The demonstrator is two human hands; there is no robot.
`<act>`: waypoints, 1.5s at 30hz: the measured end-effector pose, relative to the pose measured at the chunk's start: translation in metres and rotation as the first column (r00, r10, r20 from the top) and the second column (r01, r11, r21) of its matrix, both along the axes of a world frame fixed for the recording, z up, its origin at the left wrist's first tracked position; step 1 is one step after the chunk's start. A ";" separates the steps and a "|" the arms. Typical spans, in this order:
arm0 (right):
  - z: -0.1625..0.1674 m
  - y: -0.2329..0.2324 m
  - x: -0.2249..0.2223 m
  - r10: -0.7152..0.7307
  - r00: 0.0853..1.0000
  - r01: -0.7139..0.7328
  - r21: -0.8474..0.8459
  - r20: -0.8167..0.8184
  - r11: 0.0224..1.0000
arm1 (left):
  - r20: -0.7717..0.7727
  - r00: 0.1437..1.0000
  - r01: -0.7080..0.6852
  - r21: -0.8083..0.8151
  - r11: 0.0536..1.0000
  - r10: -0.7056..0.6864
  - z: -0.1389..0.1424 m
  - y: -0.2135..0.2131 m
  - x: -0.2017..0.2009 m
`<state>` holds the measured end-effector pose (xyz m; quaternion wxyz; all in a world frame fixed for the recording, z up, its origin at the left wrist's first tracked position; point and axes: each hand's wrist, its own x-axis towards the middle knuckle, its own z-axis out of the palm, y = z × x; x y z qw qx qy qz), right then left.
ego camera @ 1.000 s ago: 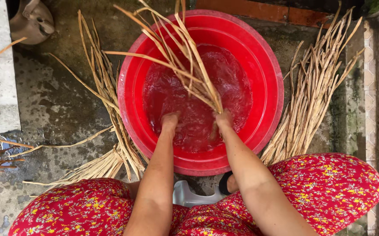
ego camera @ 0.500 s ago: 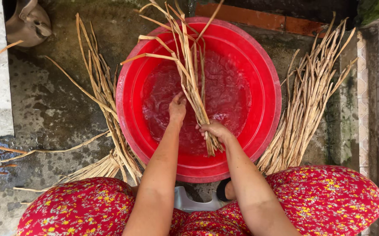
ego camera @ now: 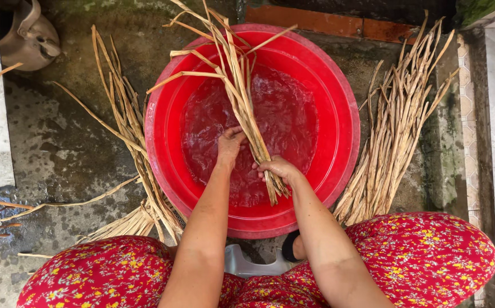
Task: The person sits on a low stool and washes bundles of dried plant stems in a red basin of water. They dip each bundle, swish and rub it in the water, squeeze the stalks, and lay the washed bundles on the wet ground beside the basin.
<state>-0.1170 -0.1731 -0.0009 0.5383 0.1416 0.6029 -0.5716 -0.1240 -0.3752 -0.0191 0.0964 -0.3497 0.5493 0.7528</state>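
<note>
Under both hands sits the wide round red plastic basin [ego camera: 339,171] of water; the bundle of pale dry reed stalks [ego camera: 242,97] fans away from them; right hand [ego camera: 279,168] clamps its lower end, left hand [ego camera: 230,145] curls beside (rub downward, butts submerged).

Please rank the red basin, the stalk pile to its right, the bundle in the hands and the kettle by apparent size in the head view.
1. red basin
2. stalk pile on the right
3. bundle of dried stalks, held by both hands
4. metal kettle, partly cut off by the frame, so least certain
</note>
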 end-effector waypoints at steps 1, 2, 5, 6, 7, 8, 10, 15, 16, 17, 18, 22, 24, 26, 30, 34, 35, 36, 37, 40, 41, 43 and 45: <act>-0.003 0.002 0.000 -0.013 1.000 0.013 -0.010 0.000 1.000 | -0.011 1.000 0.021 -0.072 0.997 -0.021 -0.005 0.001 0.001; -0.005 0.003 0.000 -0.037 0.999 0.037 -0.023 -0.006 0.999 | -0.020 0.999 0.039 -0.143 0.989 -0.043 -0.010 0.001 0.003; -0.009 0.007 0.001 -0.051 0.999 0.050 -0.049 -0.019 0.998 | -0.038 0.998 0.034 -0.224 0.974 -0.044 -0.023 0.002 0.008; -0.010 0.008 0.001 -0.026 0.999 0.024 -0.052 -0.029 0.998 | -0.049 0.998 0.024 -0.232 0.973 -0.036 -0.025 0.003 0.009; -0.010 0.009 0.002 -0.003 0.999 0.001 -0.056 -0.038 0.998 | -0.152 0.988 0.006 -0.220 0.975 -0.041 -0.025 0.004 0.009; -0.010 0.009 0.003 0.026 0.999 -0.027 -0.038 -0.032 0.999 | -0.248 0.968 -0.008 -0.206 0.979 -0.044 -0.026 0.006 0.010; -0.008 0.008 0.005 0.088 0.996 -0.088 0.004 -0.014 0.996 | -0.280 0.960 -0.017 -0.136 0.991 -0.022 -0.023 0.008 0.009; 0.002 0.000 0.003 0.060 0.998 -0.061 -0.034 -0.017 0.998 | -0.223 0.970 -0.079 0.072 0.994 0.093 0.008 0.007 0.002; 0.005 -0.003 0.002 0.058 0.998 -0.058 -0.020 -0.020 0.998 | -0.209 0.972 -0.090 0.080 0.993 0.105 0.014 0.007 0.000; 0.007 -0.005 0.002 0.055 0.998 -0.056 -0.041 -0.025 0.998 | -0.192 0.975 -0.100 0.089 0.991 0.116 0.018 0.008 -0.001; 0.009 -0.007 0.002 0.052 0.998 -0.053 -0.064 -0.027 0.997 | -0.171 0.977 -0.110 0.096 0.989 0.126 0.020 0.009 -0.003; 0.007 -0.007 0.005 0.063 0.998 -0.065 -0.071 -0.032 0.995 | -0.086 0.995 -0.076 -0.358 0.931 0.048 0.012 0.007 -0.003; 0.003 -0.003 0.002 -0.069 0.994 0.074 0.050 -0.080 0.996 | 0.008 0.999 -0.032 -0.375 0.926 0.038 0.000 0.000 0.002; 0.000 0.002 -0.007 -0.275 0.941 0.299 0.108 -0.197 0.948 | 0.175 0.984 0.136 -0.647 0.751 -0.028 -0.012 -0.014 0.011; 0.002 0.002 -0.016 -0.612 0.713 0.678 0.111 -0.343 0.727 | 0.511 0.782 0.622 -0.618 0.481 -0.356 -0.029 -0.021 0.038; 0.006 -0.017 0.007 -0.289 0.892 0.379 0.226 -0.346 0.898 | 0.305 0.741 0.671 -0.304 0.677 -0.598 -0.038 0.021 0.062; 0.008 -0.022 0.014 -0.232 0.904 0.305 0.164 -0.359 0.938 | 0.305 0.731 0.673 -0.171 0.720 -0.611 -0.038 0.032 0.065; 0.008 -0.025 0.019 -0.173 0.911 0.227 0.104 -0.374 0.968 | 0.311 0.711 0.678 -0.066 0.732 -0.631 -0.037 0.041 0.069; 0.008 -0.027 0.022 -0.116 0.913 0.144 0.044 -0.390 0.989 | 0.340 0.667 0.712 -0.027 0.702 -0.663 -0.036 0.046 0.071; 0.005 -0.014 0.012 -0.165 0.961 0.222 0.266 -0.222 0.938 | 0.405 0.591 0.721 0.121 0.682 -0.698 -0.032 0.041 0.075; 0.003 -0.005 0.003 -0.299 0.938 0.336 0.254 -0.174 0.907 | 0.418 0.580 0.702 0.178 0.689 -0.699 -0.031 0.034 0.076; -0.002 0.013 -0.014 -0.631 0.772 0.630 0.211 -0.073 0.747 | 0.342 0.777 0.550 0.039 0.834 -0.529 -0.032 0.020 0.075; -0.008 0.027 -0.018 -0.684 0.711 0.695 0.304 -0.161 0.652 | 0.313 0.861 0.413 0.027 0.911 -0.400 -0.034 0.014 0.074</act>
